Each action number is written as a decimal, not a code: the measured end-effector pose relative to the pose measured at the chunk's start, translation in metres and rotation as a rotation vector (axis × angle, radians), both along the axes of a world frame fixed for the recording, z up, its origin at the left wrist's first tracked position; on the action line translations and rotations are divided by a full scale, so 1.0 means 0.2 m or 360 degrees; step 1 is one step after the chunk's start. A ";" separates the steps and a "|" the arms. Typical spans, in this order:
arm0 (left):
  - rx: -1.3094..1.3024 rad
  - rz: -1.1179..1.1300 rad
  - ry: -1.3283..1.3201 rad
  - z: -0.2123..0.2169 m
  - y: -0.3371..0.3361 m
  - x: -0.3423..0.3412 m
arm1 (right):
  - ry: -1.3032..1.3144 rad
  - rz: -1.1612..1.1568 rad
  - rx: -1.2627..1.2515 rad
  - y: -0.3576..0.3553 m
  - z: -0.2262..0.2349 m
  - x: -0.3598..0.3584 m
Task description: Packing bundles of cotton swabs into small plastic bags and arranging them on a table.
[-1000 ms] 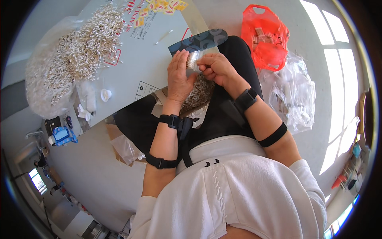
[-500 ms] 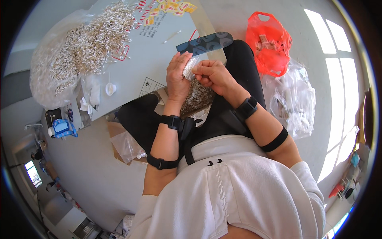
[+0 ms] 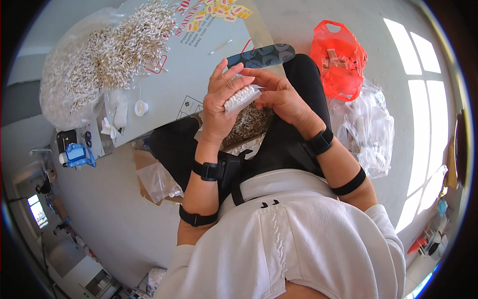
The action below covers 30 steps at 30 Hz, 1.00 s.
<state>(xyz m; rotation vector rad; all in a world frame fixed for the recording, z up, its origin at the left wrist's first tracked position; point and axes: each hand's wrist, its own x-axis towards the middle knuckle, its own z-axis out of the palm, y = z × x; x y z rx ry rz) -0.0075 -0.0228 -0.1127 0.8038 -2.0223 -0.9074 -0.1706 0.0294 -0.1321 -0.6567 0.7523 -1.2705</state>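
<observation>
My left hand [image 3: 224,92] is wrapped round a clear plastic pack of cotton swabs [image 3: 240,99], whose white tips bunch together at the end facing me. At the pack's right edge, the fingers of my right hand [image 3: 285,97] close on the loose plastic; the index finger reaches over the top toward the left fingertips. Below the hands, between my legs, a box of loose cotton swabs [image 3: 253,123] is partly hidden by them.
On the table [image 3: 172,92] lie a heap of loose cotton swabs [image 3: 119,47] on a plastic bag, yellow packets [image 3: 219,12] and a small white dish [image 3: 141,108]. A patterned dark strip [image 3: 264,55] lies at the table's edge. A red bag [image 3: 341,60] of packs stands right.
The pack has turned so that its swab tips face me. My right hand has opened out from a tight pinch, its index finger now stretched over the pack.
</observation>
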 end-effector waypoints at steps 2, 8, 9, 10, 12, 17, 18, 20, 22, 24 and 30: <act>-0.0076 -0.0034 0.0023 0.01 0.00 0.01 | -0.0256 0.0104 0.0064 0.00 0.02 -0.02; -0.0055 -0.0196 -0.0020 0.10 0.02 0.02 | -0.0500 0.0232 0.0080 0.02 -0.01 -0.02; -0.0055 -0.0197 -0.0019 0.10 0.02 0.01 | -0.0489 0.0225 0.0020 0.02 -0.02 -0.01; 0.0006 -0.0210 0.0021 0.11 0.02 0.01 | -0.0490 0.0229 0.0021 0.02 -0.01 -0.01; 0.0068 -0.0220 0.0060 0.12 0.03 0.02 | -0.0486 0.0193 0.0000 0.02 0.02 0.01; -0.0020 -0.0307 0.0029 0.17 0.04 0.01 | -0.0660 0.0256 -0.0030 0.03 0.03 0.00; -0.0020 -0.0306 0.0029 0.18 0.04 0.01 | -0.0717 0.0259 -0.0033 0.03 0.04 0.00; -0.0061 -0.0310 -0.0008 0.19 0.05 0.01 | -0.0706 0.0251 -0.0030 0.03 0.03 0.00; -0.0061 -0.0310 -0.0011 0.21 0.05 0.01 | -0.0694 0.0242 -0.0028 0.03 0.02 0.00; -0.0061 -0.0310 -0.0014 0.22 0.06 0.00 | -0.0653 0.0241 -0.0070 0.03 0.02 0.00; -0.0158 -0.0283 -0.0083 0.24 0.07 -0.01 | -0.0704 0.0263 -0.0139 0.04 0.06 0.00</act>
